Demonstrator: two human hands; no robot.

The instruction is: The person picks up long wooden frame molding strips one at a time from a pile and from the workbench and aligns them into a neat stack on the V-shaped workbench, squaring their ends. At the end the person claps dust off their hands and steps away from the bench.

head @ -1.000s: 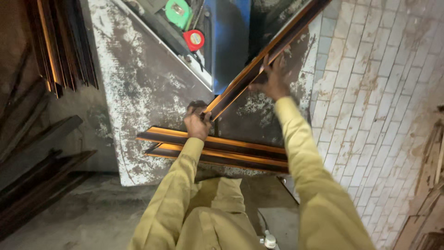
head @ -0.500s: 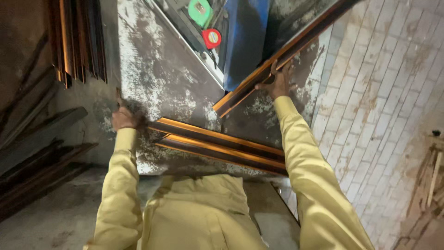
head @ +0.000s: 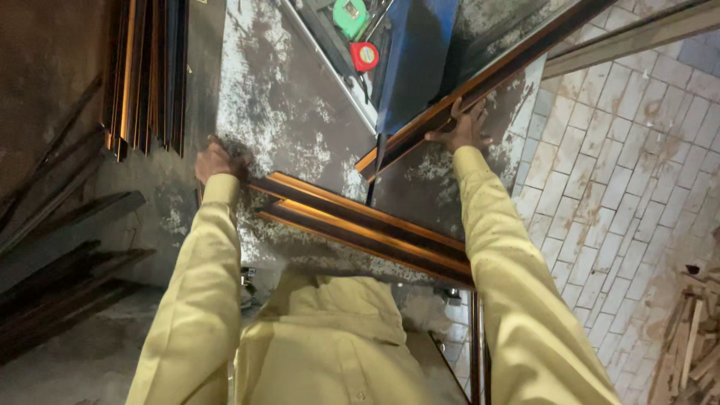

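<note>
Left hand [head: 213,159] moved from the raised bar [head: 480,86] to the flat bars' [head: 360,225] left end, fingers closed on it, right hand [head: 463,129] still open-palmed against raised bar, long axis running up-right over the surface [head: 285,112].

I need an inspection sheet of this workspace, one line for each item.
Surface: worn grey worktable, paint flaked.
Job's things: two brown-orange profiles lying flat side by side; long profile running diagonally.
Clutter: green tape measure, red tape measure.
Grippers: left hand at the flat profiles' far end; right hand resting on the long profile.
Cables: nothing seen.
Surroundings: stacked profiles at left, tiled floor, wood scraps.
</note>
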